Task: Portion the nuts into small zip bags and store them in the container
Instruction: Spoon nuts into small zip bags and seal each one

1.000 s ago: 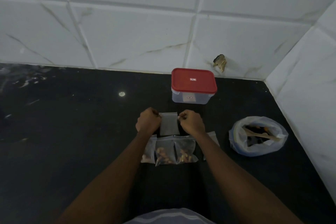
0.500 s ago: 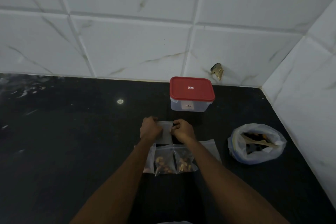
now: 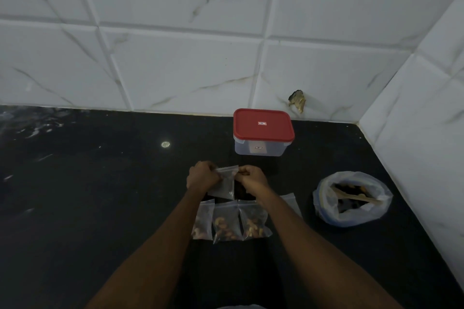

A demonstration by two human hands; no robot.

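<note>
My left hand [image 3: 203, 177] and my right hand [image 3: 251, 179] both pinch the top edge of a small empty zip bag [image 3: 224, 184] held just above the black counter. Three filled zip bags of nuts [image 3: 227, 224] lie side by side below my hands. A clear container with a red lid [image 3: 263, 128] stands shut behind my hands near the wall. To the right sits an open plastic bag of nuts [image 3: 351, 199] with a wooden spoon [image 3: 356, 197] in it.
Another empty zip bag [image 3: 292, 204] lies partly under my right forearm. White tiled walls [image 3: 175, 57] close the back and the right side of the counter [image 3: 75, 208]. A small pale spot [image 3: 165, 144] marks the counter at mid left.
My hands have come closer together along the top of the empty bag, which now hangs slightly tilted. The view has tipped upward a little.
</note>
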